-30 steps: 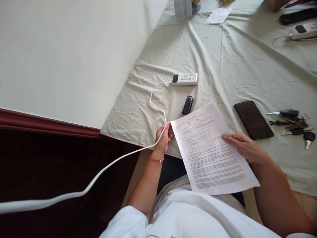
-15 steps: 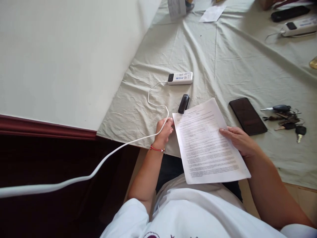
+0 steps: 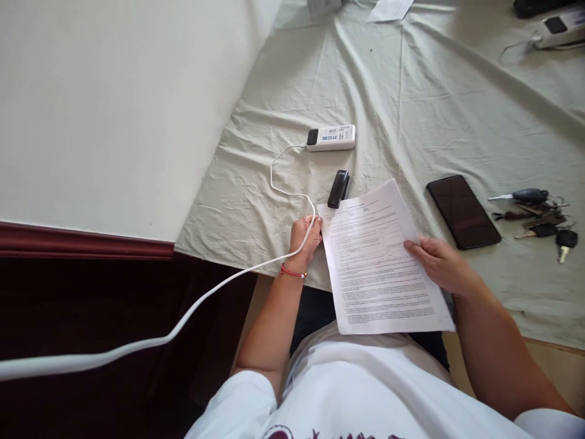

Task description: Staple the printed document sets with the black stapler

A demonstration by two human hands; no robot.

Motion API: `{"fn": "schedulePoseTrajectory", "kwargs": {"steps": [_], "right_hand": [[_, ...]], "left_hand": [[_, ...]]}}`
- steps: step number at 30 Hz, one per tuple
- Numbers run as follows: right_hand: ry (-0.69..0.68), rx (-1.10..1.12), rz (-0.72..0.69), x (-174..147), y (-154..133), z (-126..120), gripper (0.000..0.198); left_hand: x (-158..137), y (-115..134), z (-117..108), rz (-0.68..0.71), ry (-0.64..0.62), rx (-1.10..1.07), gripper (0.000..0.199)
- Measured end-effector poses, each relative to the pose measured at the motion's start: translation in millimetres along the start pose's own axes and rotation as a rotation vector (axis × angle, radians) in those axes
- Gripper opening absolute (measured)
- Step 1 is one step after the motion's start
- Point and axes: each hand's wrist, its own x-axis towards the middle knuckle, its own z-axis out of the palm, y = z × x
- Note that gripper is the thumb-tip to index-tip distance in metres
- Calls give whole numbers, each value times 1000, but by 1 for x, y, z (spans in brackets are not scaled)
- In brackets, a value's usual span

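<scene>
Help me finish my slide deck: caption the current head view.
Right hand gripping paper by its edge, left hand at its corner, near stapler, phone and keys.

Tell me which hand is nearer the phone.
Right. In the picture, the right hand is just below and left of the phone; the left hand is farther left, across the paper.

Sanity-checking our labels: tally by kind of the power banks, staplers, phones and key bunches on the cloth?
Power banks: 2
Stapler: 1
Phone: 1
Key bunch: 1
Total: 5
Left out: a black object cut off at the top right; can't tell its kind.
</scene>
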Motion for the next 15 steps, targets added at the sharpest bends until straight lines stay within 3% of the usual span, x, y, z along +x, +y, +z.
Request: {"fn": "schedulePoseTrajectory", "kwargs": {"steps": [9, 12, 15], "right_hand": [[63, -125, -58, -7, 7, -2, 46], [260, -336, -95, -8, -4, -3, 37], [512, -491, -259, -5, -28, -2, 35]], "left_hand": [[3, -8, -3, 17, -11, 79, 24], [2, -5, -2, 36, -10, 109, 23], [2, -2, 0, 38, -10, 124, 24]]}}
